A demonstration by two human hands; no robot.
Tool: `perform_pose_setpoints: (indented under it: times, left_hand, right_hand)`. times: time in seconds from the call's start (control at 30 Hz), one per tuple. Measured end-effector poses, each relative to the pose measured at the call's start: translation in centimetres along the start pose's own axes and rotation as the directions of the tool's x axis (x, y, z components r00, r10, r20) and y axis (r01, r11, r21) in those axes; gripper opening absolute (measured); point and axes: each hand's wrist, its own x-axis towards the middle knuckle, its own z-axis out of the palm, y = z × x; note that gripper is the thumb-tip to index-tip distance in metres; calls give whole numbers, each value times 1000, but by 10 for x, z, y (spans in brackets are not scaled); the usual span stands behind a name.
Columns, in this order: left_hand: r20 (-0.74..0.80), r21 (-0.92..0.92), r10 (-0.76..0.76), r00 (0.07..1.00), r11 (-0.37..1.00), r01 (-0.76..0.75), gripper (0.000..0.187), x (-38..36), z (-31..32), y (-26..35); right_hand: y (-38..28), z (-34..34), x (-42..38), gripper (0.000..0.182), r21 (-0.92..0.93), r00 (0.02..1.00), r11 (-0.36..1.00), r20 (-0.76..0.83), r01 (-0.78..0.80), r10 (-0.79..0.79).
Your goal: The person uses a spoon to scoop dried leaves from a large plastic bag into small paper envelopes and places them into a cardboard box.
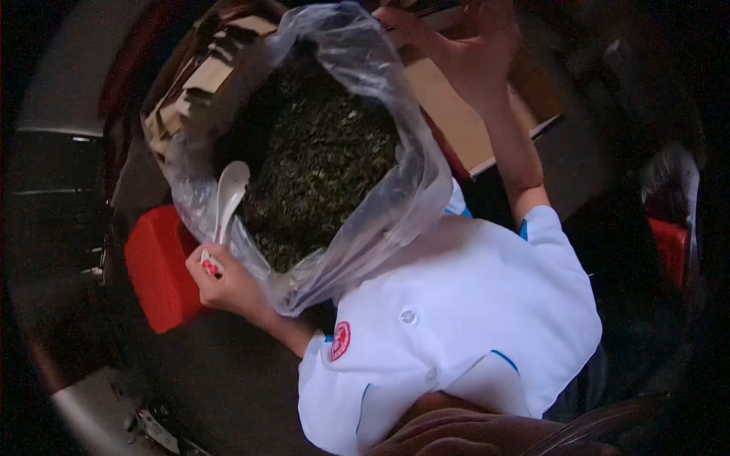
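Note:
My left hand [225, 285] is closed around the patterned handle of a white soup spoon [231, 186]. The spoon's bowl points up over the left edge of a large clear plastic bag [426, 163]. Dark, dried loose leaves [327, 152], which look like tea, fill the bag's wide mouth. At the upper right, my right hand [475, 57] is beside the bag's far rim, fingers apart, one reaching toward the plastic. Whether that finger touches the bag is hard to tell, and the top of the hand is cut off by the frame.
Behind the bag, at the upper left, are pale pieces [209, 76] that look like torn cardboard. A red object [160, 270] lies by my left hand. A tan cardboard panel [452, 114] is under my right arm. Another red item [669, 247] with clear plastic stands far right.

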Motion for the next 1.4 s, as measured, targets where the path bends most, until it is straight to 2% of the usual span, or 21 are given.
perform_pose_setpoints:
  times: [0.03, 0.1, 0.2, 0.23, 0.27, 0.37, 0.47, 0.57, 0.67, 0.77, 0.87, 0.9, 0.97, 1.07, 1.17, 1.27, 1.37, 1.4]
  left_hand:
    - [1, -23, -27, 1000, 999, 27, 10, -3, 3, 0]
    - [28, -38, -70, 997, 997, 71, 11, -7, 1, 6]
    - [47, -86, -165, 985, 982, 168, 12, -6, 0, 4]
    - [37, -93, -116, 993, 988, 119, 14, 12, -9, 9]
    - [43, -88, -114, 993, 989, 118, 14, 13, -9, 12]
    - [78, -58, -164, 983, 984, 168, 15, 12, -12, 15]
    - [57, -46, -118, 991, 992, 121, 15, 10, -12, 15]
    - [62, -112, -131, 989, 984, 138, 15, 10, -11, 13]
    - [71, -92, -135, 988, 986, 142, 15, 10, -13, 19]
    - [87, -88, -199, 976, 975, 206, 15, 9, -12, 18]
    - [67, -132, -183, 981, 973, 190, 16, 8, -11, 17]
    - [104, -160, -244, 964, 953, 258, 17, 7, -10, 11]
    - [110, -164, -246, 963, 951, 262, 18, 6, -10, 9]
    - [103, -177, -227, 968, 954, 243, 17, 5, -8, 13]
    - [119, -197, -241, 963, 945, 261, 17, 6, -10, 13]
    - [128, -205, -260, 957, 937, 282, 16, 6, -11, 16]
    - [155, -178, -283, 946, 934, 309, 16, 7, -12, 11]
    - [148, -193, -274, 950, 934, 299, 16, 7, -13, 11]
  right_hand:
    - [5, -10, -9, 51, -74, 999, 996, -20, -49, 47]
    - [40, -18, -38, 54, -284, 986, 946, 19, -154, 166]
    - [111, -18, -96, 56, -538, 926, 791, 49, -291, 374]
    - [129, -10, -97, 55, -588, 888, 725, 24, -358, 459]
    - [148, -6, -114, 54, -627, 848, 656, -15, -421, 530]
    - [187, 6, -148, 52, -703, 792, 557, -15, -443, 611]
    - [209, 7, -169, 59, -677, 674, 500, 10, -539, 739]
    - [234, 8, -192, 53, -544, 813, 702, 61, -459, 579]
    - [241, 11, -194, 56, -469, 792, 696, -11, -543, 611]
    - [243, 12, -188, 59, -460, 711, 648, 50, -607, 701]
    - [243, 6, -185, 67, -430, 701, 699, 187, -571, 688]
    - [241, 5, -186, 67, -452, 719, 703, 173, -549, 673]
    - [239, 4, -187, 67, -494, 757, 711, 149, -500, 636]
    - [242, -5, -184, 66, -535, 903, 812, 191, -234, 386]
    - [236, -8, -156, 55, -651, 951, 735, 63, -191, 303]
    - [179, 6, -74, 49, -371, 860, 783, -99, -499, 501]
    - [117, 27, 19, 42, -43, 902, 919, 181, -391, 392]
    - [94, 37, 42, 40, 33, 900, 947, 321, -320, 293]
